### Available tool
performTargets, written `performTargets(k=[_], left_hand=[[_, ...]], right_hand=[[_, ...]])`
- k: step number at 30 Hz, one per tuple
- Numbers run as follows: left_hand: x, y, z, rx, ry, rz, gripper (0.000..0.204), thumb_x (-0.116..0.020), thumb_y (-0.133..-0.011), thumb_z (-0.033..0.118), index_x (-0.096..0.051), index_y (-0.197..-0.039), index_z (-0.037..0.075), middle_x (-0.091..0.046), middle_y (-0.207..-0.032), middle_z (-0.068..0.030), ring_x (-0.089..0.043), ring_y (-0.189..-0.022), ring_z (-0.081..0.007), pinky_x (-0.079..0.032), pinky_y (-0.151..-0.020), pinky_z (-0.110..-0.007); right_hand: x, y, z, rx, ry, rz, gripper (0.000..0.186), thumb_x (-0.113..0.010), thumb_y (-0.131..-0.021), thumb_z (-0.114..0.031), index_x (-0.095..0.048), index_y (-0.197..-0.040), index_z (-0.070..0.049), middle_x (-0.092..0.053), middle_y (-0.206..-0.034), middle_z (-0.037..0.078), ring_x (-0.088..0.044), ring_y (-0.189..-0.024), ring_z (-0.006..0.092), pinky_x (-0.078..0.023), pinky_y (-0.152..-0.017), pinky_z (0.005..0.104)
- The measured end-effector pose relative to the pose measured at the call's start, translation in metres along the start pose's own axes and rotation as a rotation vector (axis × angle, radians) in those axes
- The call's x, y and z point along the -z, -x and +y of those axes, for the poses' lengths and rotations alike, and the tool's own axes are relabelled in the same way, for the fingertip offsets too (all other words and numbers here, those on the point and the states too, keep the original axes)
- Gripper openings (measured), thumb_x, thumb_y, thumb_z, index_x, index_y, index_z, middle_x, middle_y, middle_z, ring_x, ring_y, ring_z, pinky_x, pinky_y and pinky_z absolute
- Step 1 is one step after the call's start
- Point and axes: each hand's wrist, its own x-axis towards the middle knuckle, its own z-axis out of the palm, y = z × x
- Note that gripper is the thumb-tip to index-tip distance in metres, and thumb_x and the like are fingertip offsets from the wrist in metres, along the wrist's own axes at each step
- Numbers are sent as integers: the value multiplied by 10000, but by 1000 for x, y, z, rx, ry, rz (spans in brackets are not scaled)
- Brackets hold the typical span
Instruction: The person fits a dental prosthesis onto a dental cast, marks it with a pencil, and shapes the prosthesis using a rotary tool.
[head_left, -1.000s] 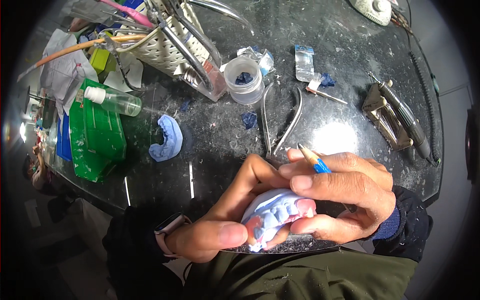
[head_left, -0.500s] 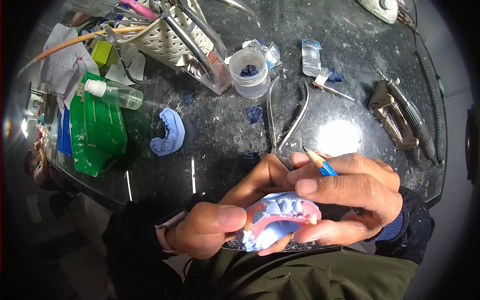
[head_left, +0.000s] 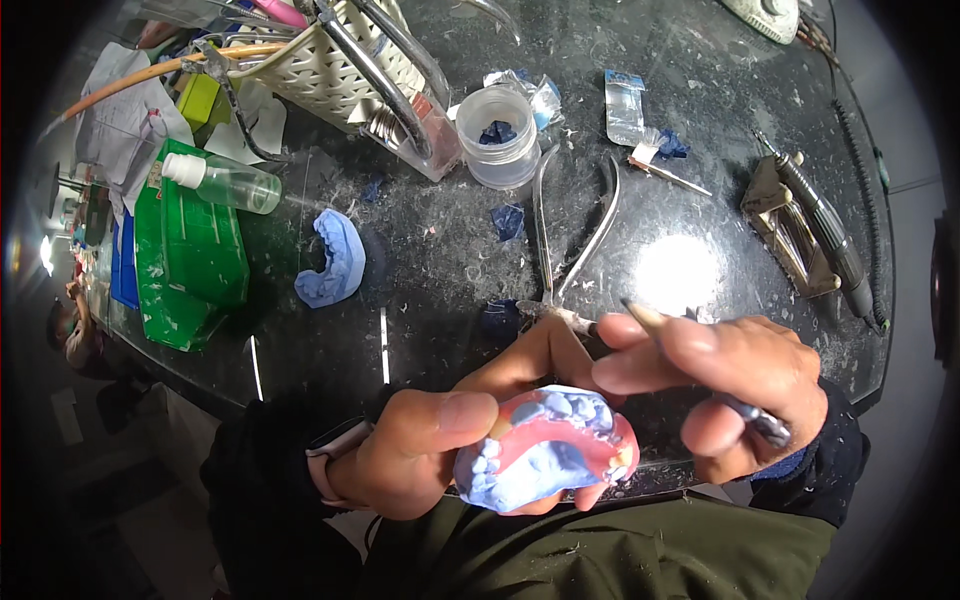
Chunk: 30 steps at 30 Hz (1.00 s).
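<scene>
Dental cast [head_left: 540,466] sitting in the left hand, just left of the right

The blue cast with its pink base [head_left: 550,428] is resting in the left hand [head_left: 425,450], which is nearer; its thumb is pressing on the cast's left side, and its fingers are curling behind and beneath. The arch is spreading left to right, its open side facing the person's body. The right hand [head_left: 750,375] is hovering beyond the cast's right side, half curled around a pencil [head_left: 645,318], its thumb standing apart from the fingers. Whether its fingertips are touching the cast, I cannot tell.

Green box [head_left: 200,255], clear bottle [head_left: 240,188], white basket [head_left: 305,85], jar [head_left: 503,168]
</scene>
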Motion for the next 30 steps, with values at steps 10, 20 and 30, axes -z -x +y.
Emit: performTargets(k=[10,20,30], left_hand=[[2,-1,0,-52,3,-86,599,-433,-833,528,-382,-1154,25,-531,-1001,-113,-523,-846,-143,-406,-723,-263],[-3,-7,14,-249,-531,21,281,-474,-901,218,-485,-1066,-9,-569,-890,-91,-556,-789,-93,-449,-686,-274],[-4,-4,14,-235,-572,198,675,-492,-784,553,-516,-1057,-64,-613,-842,-143,-599,-719,-148,-477,-616,-267]], right_hand=[[-18,3,-5,88,-90,92,296,-668,-805,-81,-582,-1058,47,-506,-1005,189,-616,-995,400,-540,-900,422],[-38,14,14,359,-310,353,223,-586,-903,-154,-538,-938,61,-512,-940,197,-642,-902,396,-589,-817,365],[-18,19,-5,235,-193,114,222,-660,-847,-130,-609,-959,56,-637,-867,263,-648,-845,439,-594,-655,408]])
